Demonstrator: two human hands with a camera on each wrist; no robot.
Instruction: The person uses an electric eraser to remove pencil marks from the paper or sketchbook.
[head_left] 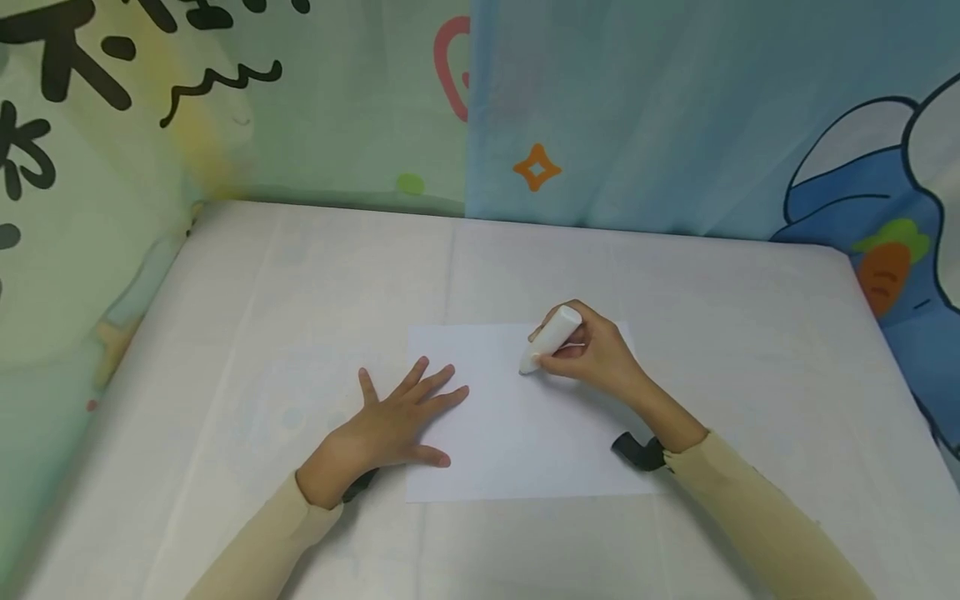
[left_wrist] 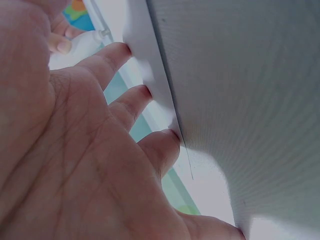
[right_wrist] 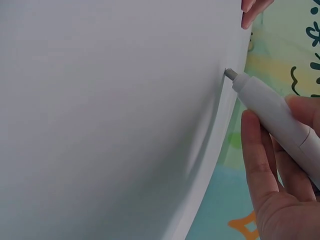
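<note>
A blank white sheet of paper [head_left: 517, 442] lies on the table in front of me. My left hand [head_left: 393, 425] rests palm down with fingers spread, the fingertips over the sheet's left part and the wrist off its left edge. In my right hand [head_left: 603, 358] I grip a thick white pen-shaped tool [head_left: 555, 335], tilted, its tip down at the paper's upper middle. The right wrist view shows the tool's narrow grey tip [right_wrist: 230, 74] right at the paper surface, with thumb and fingers around its body. In the left wrist view, the left fingers [left_wrist: 162, 147] press at the paper.
The table [head_left: 322, 275] has a white cloth, with its far edge against a printed curtain [head_left: 637, 108]. Another printed curtain [head_left: 60, 275] runs along the left side. Black straps [head_left: 637, 452] sit at both wrists, by the beige sleeves.
</note>
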